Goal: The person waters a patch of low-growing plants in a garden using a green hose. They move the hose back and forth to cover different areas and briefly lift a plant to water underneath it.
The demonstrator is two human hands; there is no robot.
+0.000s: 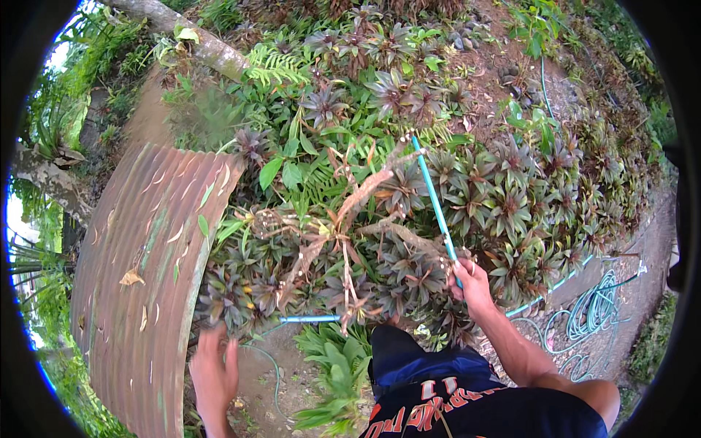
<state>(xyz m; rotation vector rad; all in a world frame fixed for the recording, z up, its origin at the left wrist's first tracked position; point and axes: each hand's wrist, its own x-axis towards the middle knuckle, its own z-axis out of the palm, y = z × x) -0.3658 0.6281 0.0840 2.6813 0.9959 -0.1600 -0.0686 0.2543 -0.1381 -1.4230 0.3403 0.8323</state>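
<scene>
In my right hand [472, 282] is a slim turquoise pipe or rod [435, 200], gripped near its lower end. It slants up and away beside a shrub with cut-back branches [358, 197], and its far tip is close to the uppermost branch stub. My left hand [214, 364], slightly blurred, is down by the near edge of a rusty corrugated metal sheet [148, 263]. Nothing shows in that hand, and its thumb is apart from the fingers. Whether it touches the sheet I cannot tell.
Dark-leaved rosette plants [509, 208] crowd around the shrub. A blue pipe [309, 318] runs low along the bed's near edge. On the path at right lies a coiled green hose [594, 312]. A tree trunk [211, 46] leans in at upper left.
</scene>
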